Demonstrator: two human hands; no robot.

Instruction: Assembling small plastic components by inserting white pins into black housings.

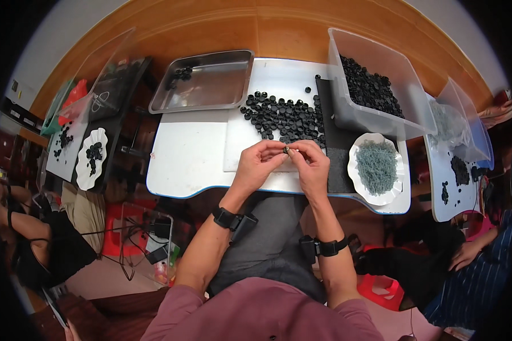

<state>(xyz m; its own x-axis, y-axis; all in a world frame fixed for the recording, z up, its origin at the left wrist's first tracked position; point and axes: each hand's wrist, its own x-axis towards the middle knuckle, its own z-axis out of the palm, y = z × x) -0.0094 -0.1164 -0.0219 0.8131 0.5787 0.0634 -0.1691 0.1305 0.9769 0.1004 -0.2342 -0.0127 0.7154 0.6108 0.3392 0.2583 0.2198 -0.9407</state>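
Note:
Near the table's front edge, my left hand (257,166) and my right hand (312,168) meet with their fingertips pinched together. Between them is a small dark round part (286,150), mostly covered by the fingers. Just beyond my hands a pile of small black round caps (284,116) spreads over the white tabletop. To the right of my right hand stands a white scalloped plate (401,177) heaped with thin grey-green strips (376,165). Both wrists carry black strapped devices.
A steel tray (210,79) with a few caps lies at the back left. At the back right stands a clear plastic bin (375,113) full of black caps, beside a dark mat (337,165). Other people sit at neighbouring tables on both sides; red stools stand below.

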